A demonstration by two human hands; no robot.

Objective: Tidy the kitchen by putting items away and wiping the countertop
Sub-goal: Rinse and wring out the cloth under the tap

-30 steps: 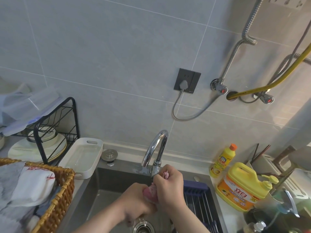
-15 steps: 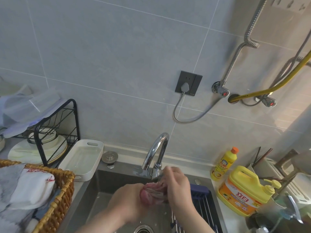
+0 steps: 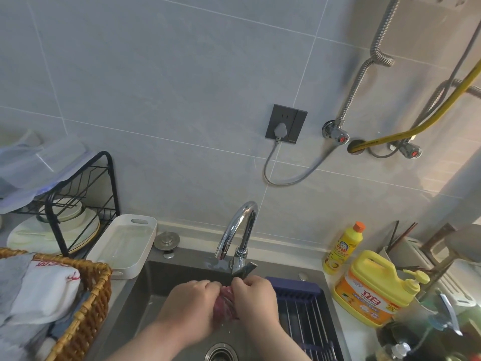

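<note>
Both hands hold one pink bunched cloth [image 3: 226, 304] over the dark steel sink [image 3: 161, 281], just under the chrome tap [image 3: 238, 230]. I read the left hand [image 3: 194, 308] at 9 o'clock and the right hand [image 3: 256, 300] at 3, each grip tight, with the wad running 12 to 6 between them for wringing.

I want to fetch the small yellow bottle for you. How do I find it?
Find the sink, then look at the counter on its right, by the wall. Two yellow bottles stand there; yours is the slim bottle nearer the wall. It has an orange cap, while the big jug beside it has a yellow pump.
</note>
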